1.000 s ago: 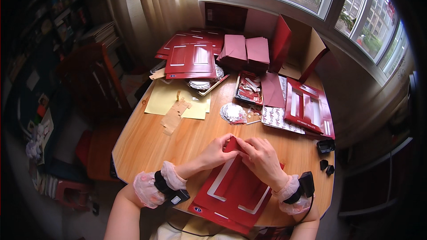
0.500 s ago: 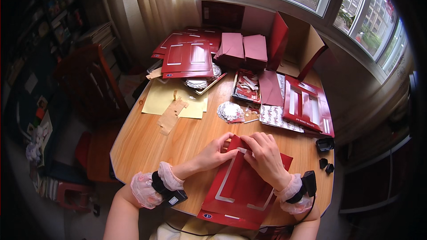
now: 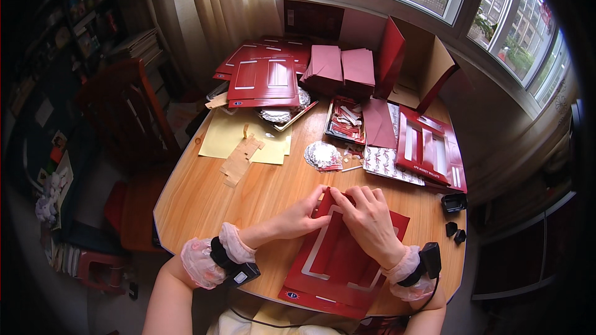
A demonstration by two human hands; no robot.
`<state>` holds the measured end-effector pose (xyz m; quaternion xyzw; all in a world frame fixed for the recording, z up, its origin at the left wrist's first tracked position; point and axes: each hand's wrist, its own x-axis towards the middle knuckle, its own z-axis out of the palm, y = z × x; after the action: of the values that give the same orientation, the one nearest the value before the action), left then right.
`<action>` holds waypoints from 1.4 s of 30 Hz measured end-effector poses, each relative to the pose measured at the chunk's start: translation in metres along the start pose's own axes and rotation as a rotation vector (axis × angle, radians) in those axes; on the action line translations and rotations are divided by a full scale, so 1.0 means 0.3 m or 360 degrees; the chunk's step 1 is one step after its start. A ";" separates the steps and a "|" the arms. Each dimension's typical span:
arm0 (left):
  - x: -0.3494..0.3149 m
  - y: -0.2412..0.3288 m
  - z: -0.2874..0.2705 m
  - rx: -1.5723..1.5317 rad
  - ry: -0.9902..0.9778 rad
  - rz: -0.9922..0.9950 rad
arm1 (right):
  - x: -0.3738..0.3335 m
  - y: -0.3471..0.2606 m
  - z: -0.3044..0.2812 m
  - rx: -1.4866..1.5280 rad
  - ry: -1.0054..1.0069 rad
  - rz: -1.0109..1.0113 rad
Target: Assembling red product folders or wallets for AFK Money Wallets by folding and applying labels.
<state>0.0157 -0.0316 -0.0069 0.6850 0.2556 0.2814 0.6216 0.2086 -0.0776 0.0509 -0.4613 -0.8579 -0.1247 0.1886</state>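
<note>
A flat red printed card sheet (image 3: 338, 254), with pale strips framing its middle, lies slanted before me at the near edge of the table. My left hand (image 3: 303, 213) grips its upper left corner, thumb over the front and fingers behind the edge. At the top edge beside it, my right hand (image 3: 371, 220) has curled fingers pressed onto the card, close to the left fingertips. Both hands touch the same sheet. Its upper right part is hidden under my right hand.
Beyond lie a round stack of white paper pieces (image 3: 323, 156), a tray of red-and-white scraps (image 3: 345, 120), yellow sheets (image 3: 214, 138) with brown tape (image 3: 242, 160), red cards (image 3: 264, 80), pink envelopes (image 3: 358, 66) and an open cardboard box (image 3: 417, 65). Small black parts (image 3: 454, 202) sit at right.
My right hand has shifted slightly along the top edge toward the left corner, its fingers now nearer that corner. My left hand stays on the corner almost unmoved.
</note>
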 end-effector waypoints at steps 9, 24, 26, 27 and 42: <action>-0.007 0.011 0.016 0.0001 0.0033 -0.0001 | -0.006 -0.008 0.036 0.0006 0.0036 0.0035; -0.004 -0.007 0.029 0.0012 0.0136 0.0027 | 0.021 0.007 -0.021 0.0435 -0.0048 0.0135; -0.004 0.002 0.029 0.0026 0.0149 0.0031 | 0.021 0.010 -0.021 0.0431 -0.0059 0.0110; -0.003 0.004 0.030 0.0037 0.0157 0.0037 | 0.022 0.010 -0.023 0.0430 -0.0060 0.0111; 0.008 0.001 0.041 -0.0654 0.0118 0.0073 | 0.027 0.009 -0.023 0.0353 -0.0084 0.0062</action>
<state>0.0261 -0.0386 -0.0073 0.5386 0.1996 0.3667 0.7319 0.2081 -0.0728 0.0609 -0.4572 -0.8620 -0.0132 0.2183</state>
